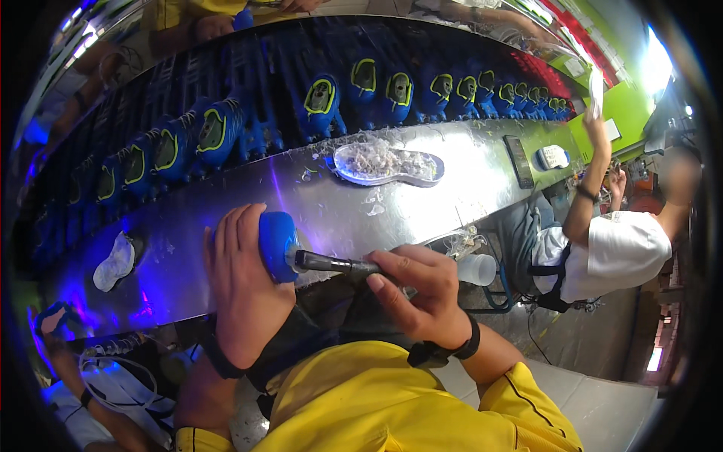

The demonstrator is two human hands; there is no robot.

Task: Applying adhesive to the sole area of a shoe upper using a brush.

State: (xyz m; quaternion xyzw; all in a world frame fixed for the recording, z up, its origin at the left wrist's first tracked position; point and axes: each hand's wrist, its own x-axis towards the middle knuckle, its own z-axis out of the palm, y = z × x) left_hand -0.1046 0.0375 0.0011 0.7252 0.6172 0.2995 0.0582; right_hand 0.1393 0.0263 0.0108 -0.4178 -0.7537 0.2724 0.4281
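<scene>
Brush Meets Blue at the Shoe Bench

A worker's left hand grips a blue piece above the near edge of a metal bench, fingers long and close together, thumb hidden. The right hand pinches a dark brush between thumb and curled fingers, its tip at the piece's right side. The step in hand appears to be brushing that surface; whether anything coats the bristles cannot be told. The next stroke likely calls for a steady left hold and light pressure. Blue shoes line up beyond.
</scene>
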